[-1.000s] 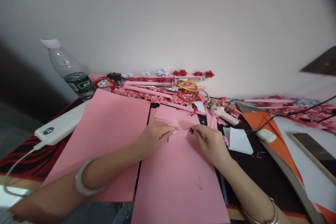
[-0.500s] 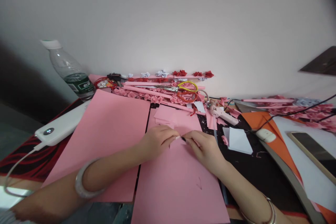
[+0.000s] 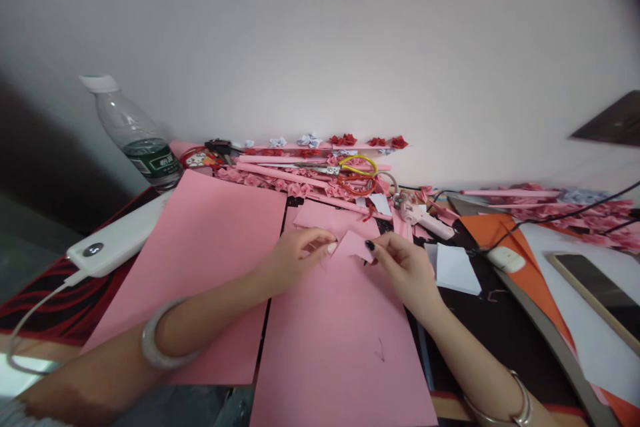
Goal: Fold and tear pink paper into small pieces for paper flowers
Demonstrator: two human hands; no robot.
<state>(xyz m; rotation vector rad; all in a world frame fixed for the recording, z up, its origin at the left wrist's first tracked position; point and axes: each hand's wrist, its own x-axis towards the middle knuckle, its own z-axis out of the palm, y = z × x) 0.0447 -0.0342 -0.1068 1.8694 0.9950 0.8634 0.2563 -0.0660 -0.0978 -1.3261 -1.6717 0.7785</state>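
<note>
A small pink paper square (image 3: 353, 245) is raised between my hands above a large pink sheet. My right hand (image 3: 409, 272) pinches its right corner between thumb and fingers. At the opposite edge, the thumb and fingers of my left hand (image 3: 295, 259) close on the paper's left corner. Behind it a stack of cut pink paper (image 3: 323, 215) lies on the large pink sheet (image 3: 340, 347). A second large pink sheet (image 3: 210, 233) lies under my left forearm.
Scissors (image 3: 357, 167) rest on pink paper sticks and paper flowers (image 3: 280, 183) along the wall. A pink glue gun (image 3: 425, 217) and white paper squares (image 3: 456, 268) are to the right, with a phone (image 3: 600, 287) farther out. At left stand a bottle (image 3: 150, 157) and a white power bank (image 3: 117, 240).
My hands have moved apart, and the pink paper square now shows opened flat between them. The fingertips were close together before. My right hand has turned slightly.
</note>
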